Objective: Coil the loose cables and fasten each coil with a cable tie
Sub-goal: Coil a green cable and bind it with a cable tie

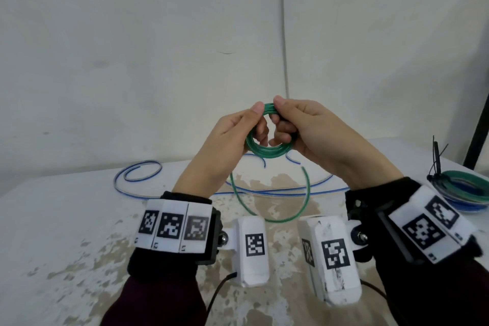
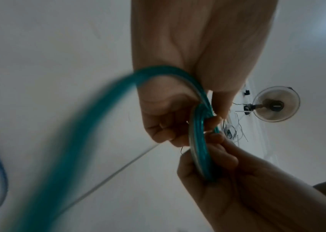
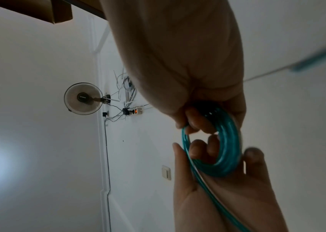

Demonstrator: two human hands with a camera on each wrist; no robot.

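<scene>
Both hands, left hand (image 1: 232, 130) and right hand (image 1: 304, 127), pinch the green coil (image 1: 267, 152) at its top; the loose tail (image 1: 304, 193) (uncoiled) hangs below it.

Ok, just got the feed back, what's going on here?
A person is winding the green cable into a small coil above the table. The left hand and right hand both pinch the coil at its top, and a loose tail hangs down onto the table. No tie is on it yet. A blue cable lies uncoiled behind. A finished bundle with a black tie sits at the right edge.
</scene>
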